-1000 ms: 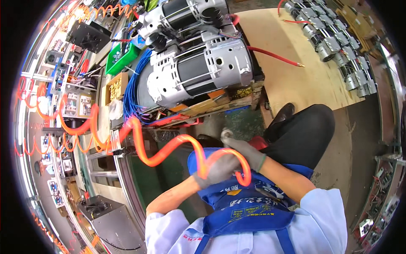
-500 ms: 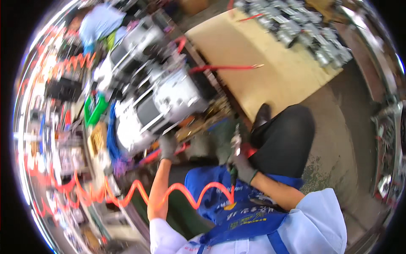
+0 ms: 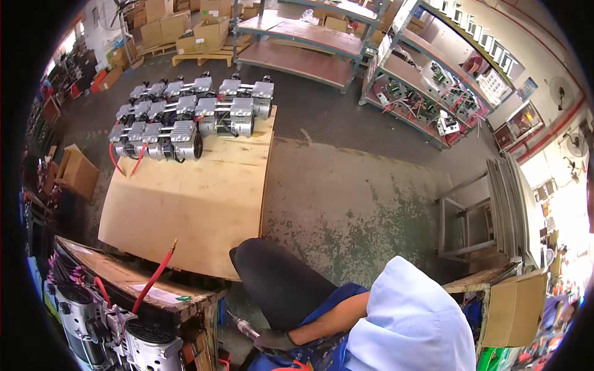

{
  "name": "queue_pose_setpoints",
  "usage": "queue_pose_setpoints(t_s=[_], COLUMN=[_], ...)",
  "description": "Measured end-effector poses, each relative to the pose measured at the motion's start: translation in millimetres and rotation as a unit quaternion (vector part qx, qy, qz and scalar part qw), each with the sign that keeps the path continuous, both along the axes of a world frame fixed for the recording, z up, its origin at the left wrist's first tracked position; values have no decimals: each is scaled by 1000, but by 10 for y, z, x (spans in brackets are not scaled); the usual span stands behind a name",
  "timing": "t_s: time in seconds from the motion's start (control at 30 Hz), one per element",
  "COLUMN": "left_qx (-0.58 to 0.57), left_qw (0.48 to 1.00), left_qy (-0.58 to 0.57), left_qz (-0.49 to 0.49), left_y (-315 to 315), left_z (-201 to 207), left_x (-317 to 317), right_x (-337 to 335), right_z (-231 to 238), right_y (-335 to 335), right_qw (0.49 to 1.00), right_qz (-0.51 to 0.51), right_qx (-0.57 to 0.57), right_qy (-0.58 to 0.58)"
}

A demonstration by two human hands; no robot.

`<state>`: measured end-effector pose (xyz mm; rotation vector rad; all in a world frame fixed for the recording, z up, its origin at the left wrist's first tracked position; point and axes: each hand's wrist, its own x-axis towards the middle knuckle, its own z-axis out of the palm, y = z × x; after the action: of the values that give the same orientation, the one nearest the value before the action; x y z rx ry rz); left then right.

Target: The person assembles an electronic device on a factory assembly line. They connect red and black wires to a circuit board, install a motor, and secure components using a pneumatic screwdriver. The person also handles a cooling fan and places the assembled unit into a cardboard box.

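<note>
My right hand (image 3: 275, 341), in a dark glove, is closed around a silver air screwdriver (image 3: 245, 328) low in front of my lap. Its thin bit points up and to the left, toward the workbench leg. A piece of orange coiled air hose (image 3: 296, 367) shows at the bottom edge. My left hand is out of the picture. To the left of the tool, silver pump motors (image 3: 148, 349) with black fan ends sit by the bench (image 3: 204, 301). A red hose (image 3: 156, 278) with a brass tip rises from them.
A plywood sheet (image 3: 185, 216) lies ahead, with several rows of silver pump motors (image 3: 179, 111) at its far end. Shelving racks (image 3: 297, 59) stand at the back. Leaning panels (image 3: 504, 207) are at right, beside a cardboard box (image 3: 516, 309).
My view has swung up and to the right, away from the bench. My left hand has left the picture. The screwdriver stays in my right hand.
</note>
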<state>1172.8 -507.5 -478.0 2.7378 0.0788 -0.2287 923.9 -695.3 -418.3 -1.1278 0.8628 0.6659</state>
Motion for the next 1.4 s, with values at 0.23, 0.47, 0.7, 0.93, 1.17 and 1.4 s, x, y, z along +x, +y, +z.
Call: queue_pose_setpoints(t_s=[0.23, 0.47, 0.7, 0.93, 1.17, 1.4], left_qx=[11, 15, 14, 12, 16, 29], left_qw=[1000, 1000, 999, 999, 999, 999], left_qy=[17, 26, 28, 29, 24, 17], left_qz=[8, 9, 11, 10, 13, 19], left_y=[27, 22, 106, 225, 402, 721], left_z=[-4, -54, -61, -38, 10, 31], left_x=[42, 44, 44, 8, -69, -235], right_x=[84, 19, -17, 3, -55, -96], right_z=[201, 338, -7, 305, 457, 661], right_y=[74, -35, 184, 79, 63, -10], right_qw=[1000, 999, 1000, 999, 999, 994], right_qz=[-15, -16, -6, 53, 45, 84], right_qx=[16, 33, -5, -1, -8, -51], right_qy=[-6, -19, -11, 2, -25, -40])
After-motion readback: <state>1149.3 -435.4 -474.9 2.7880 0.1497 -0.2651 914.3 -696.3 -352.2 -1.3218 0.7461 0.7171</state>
